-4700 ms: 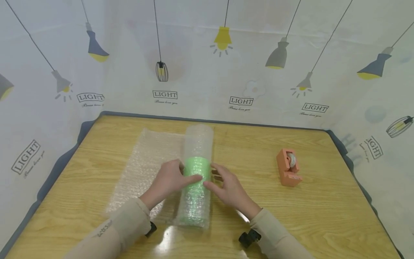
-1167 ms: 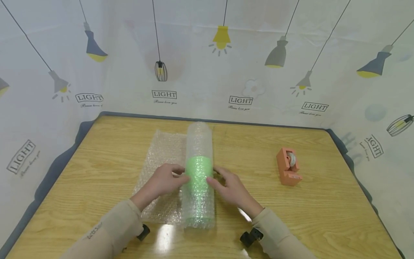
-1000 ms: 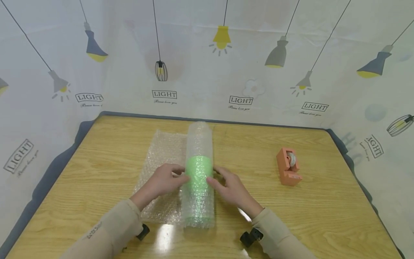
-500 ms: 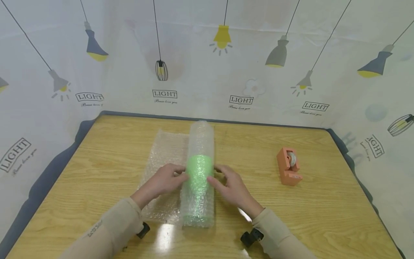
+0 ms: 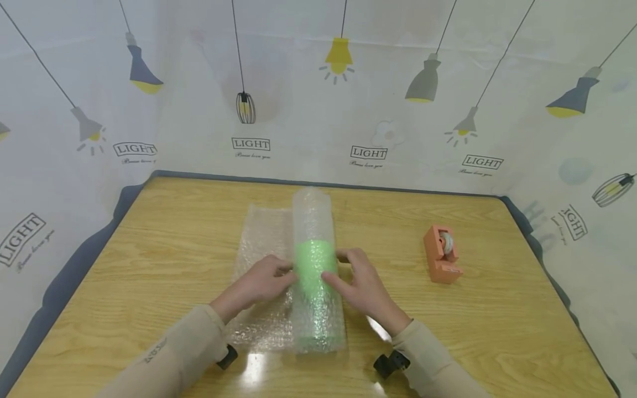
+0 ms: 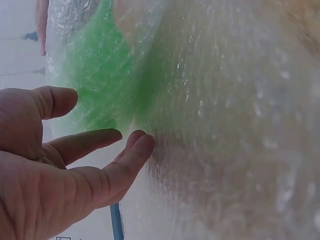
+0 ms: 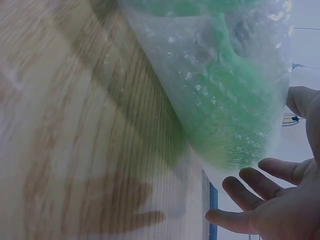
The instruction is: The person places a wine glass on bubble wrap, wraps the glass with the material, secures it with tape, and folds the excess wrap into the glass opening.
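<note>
A roll of clear bubble wrap lies lengthwise on the table, wound around a green object whose kind the layers blur. From its left side a flat stretch of the bubble wrap spreads over the wood. My left hand touches the roll's left side, thumb and fingers loosely extended; the left wrist view has its fingertips against the film. On the opposite side, my right hand rests its thumb on top of the roll and its fingers along the right flank. Its fingers look fairly straight in the right wrist view.
An orange tape dispenser with a roll of tape stands on the right part of the wooden table. A pale curtain printed with lamps surrounds the table's back and sides.
The flat stretch of bubble wrap has become narrower since the oldest frame, as more is wound onto the roll. Both hands and the roll have shifted slightly right.
</note>
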`<act>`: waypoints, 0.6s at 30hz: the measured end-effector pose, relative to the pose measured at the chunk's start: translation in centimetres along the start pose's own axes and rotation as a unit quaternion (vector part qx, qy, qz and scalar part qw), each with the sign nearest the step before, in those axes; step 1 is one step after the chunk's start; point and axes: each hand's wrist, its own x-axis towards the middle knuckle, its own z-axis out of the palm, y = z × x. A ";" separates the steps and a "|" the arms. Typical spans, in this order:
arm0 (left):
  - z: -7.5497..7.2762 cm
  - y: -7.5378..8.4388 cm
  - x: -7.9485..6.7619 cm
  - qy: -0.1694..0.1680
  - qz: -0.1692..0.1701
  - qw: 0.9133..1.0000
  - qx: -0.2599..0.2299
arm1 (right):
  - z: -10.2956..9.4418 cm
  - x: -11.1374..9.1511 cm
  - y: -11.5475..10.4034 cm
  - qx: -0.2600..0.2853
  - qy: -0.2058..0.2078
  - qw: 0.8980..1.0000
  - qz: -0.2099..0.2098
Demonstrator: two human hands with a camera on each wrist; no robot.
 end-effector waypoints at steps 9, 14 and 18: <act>0.2 0.3 -0.1 0.017 -0.053 0.998 -0.022 | 0.5 0.2 0.2 0.007 0.006 1.000 -0.002; 0.2 0.4 0.0 0.047 -0.055 0.997 -0.038 | 0.8 0.3 -0.1 0.004 0.008 1.000 0.012; 0.1 0.7 0.0 0.062 -0.039 0.997 -0.040 | 1.0 0.5 -0.4 0.001 0.009 1.000 0.019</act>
